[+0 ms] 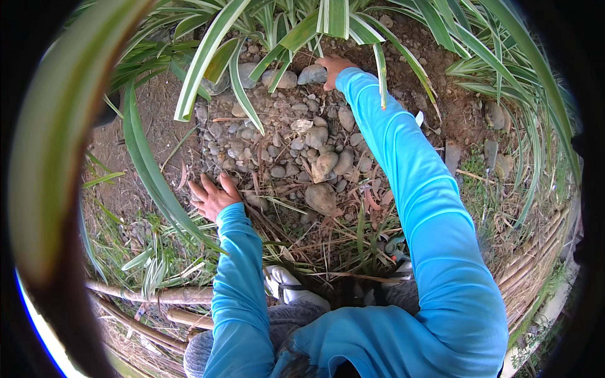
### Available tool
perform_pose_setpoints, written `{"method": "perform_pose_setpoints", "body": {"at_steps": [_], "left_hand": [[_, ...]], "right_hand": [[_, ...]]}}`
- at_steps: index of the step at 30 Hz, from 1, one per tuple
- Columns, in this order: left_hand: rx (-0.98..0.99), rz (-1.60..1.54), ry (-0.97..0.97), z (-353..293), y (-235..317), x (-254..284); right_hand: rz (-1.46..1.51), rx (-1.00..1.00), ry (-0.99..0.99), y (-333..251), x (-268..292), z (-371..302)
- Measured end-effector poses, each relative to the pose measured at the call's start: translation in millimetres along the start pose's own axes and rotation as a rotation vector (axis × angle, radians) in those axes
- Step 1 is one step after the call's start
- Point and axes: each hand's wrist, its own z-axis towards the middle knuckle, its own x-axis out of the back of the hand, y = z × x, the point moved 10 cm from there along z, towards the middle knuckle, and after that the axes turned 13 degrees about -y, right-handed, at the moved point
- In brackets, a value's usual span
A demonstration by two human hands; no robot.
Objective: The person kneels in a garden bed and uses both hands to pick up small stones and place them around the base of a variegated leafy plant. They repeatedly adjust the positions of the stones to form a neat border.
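My right arm reaches far forward, and my right hand (335,70) is at the right end of a grey rounded stone (311,75), its thumb and fingers around that end. Other stones line up to its left, among them a brownish stone (279,79) and a grey stone (247,74) partly behind leaves. My left hand (215,196) rests palm down with fingers spread on the soil, at the left edge of a bed of pebbles (296,145). A larger tan stone (321,199) lies at the near side of that bed.
Long green-and-white striped leaves (334,19) overhang the far side, and one blurred leaf (60,145) crosses the near left. Bamboo poles (189,295) lie at the lower left. A small teal-and-red tool (396,247) is near my shoe (293,286), among dry stalks.
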Motion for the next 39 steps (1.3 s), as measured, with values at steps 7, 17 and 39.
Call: {"method": "perform_pose_setpoints", "body": {"at_steps": [7, 17, 39], "left_hand": [[0.022, -0.022, -0.045, 1, 1, 2], [0.015, -0.011, -0.024, 2, -2, -3], [0.016, -0.022, -0.032, 2, -2, -2]], "right_hand": [[-0.025, -0.024, 0.209, 2, 6, -3], [0.219, 0.123, 0.309, 10, 52, -36], [-0.14, 0.078, 0.02, -31, 10, -17]]}}
